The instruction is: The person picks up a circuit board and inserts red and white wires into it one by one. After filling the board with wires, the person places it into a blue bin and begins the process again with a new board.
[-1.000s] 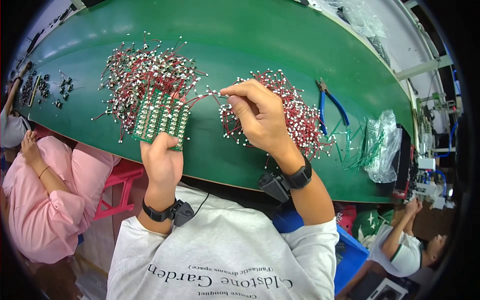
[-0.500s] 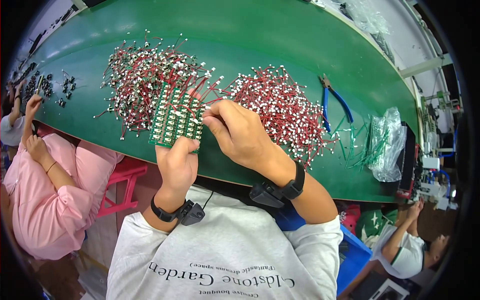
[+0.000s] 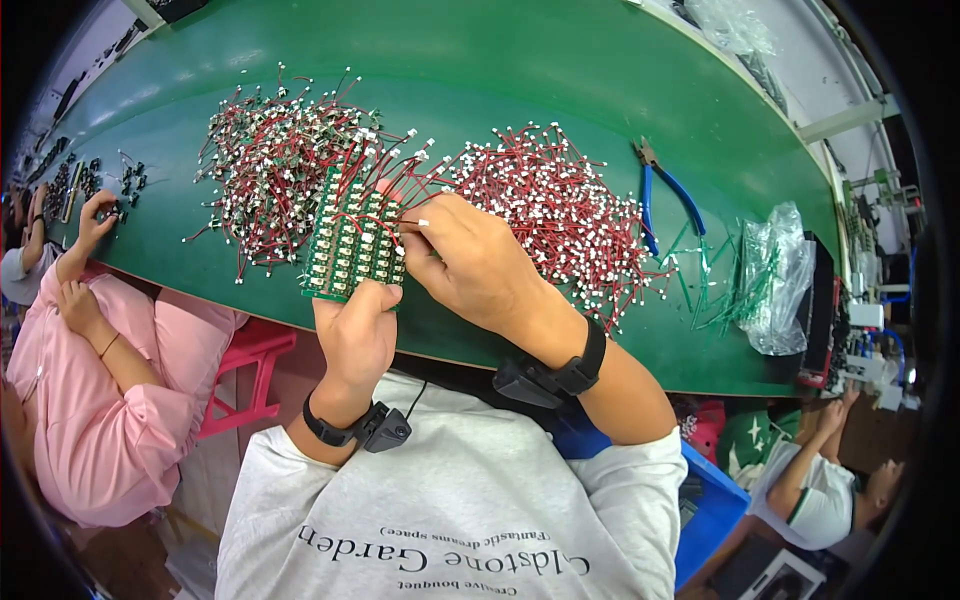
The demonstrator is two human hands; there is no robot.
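Observation:
My left hand [image 3: 355, 340] grips the lower edge of a green circuit board panel [image 3: 345, 250], thumb on top. Rows of small white sockets cover the panel, and several red wires with white plugs fan out from its upper part. At the panel's right edge, my right hand [image 3: 485, 265] is closed in a pinch on a red wire lead [image 3: 412, 221] with a white plug. Its fingertips partly hide the lead and the socket there. Behind the panel lies a pile of wired small boards [image 3: 260, 165]. Right of it is a heap of red wire leads [image 3: 560, 205].
Blue-handled cutters [image 3: 665, 195] lie right of the heap on the green table [image 3: 440, 70]. Farther right are green strips [image 3: 700, 285] and a clear plastic bag [image 3: 780, 280]. A co-worker in pink [image 3: 110, 390] sits at left; a blue bin [image 3: 715, 515] stands by my right side.
The panel has shifted and tilted slightly in my left hand. My right hand has moved a little left and up along its edge. The pink-clad co-worker's hand has moved right.

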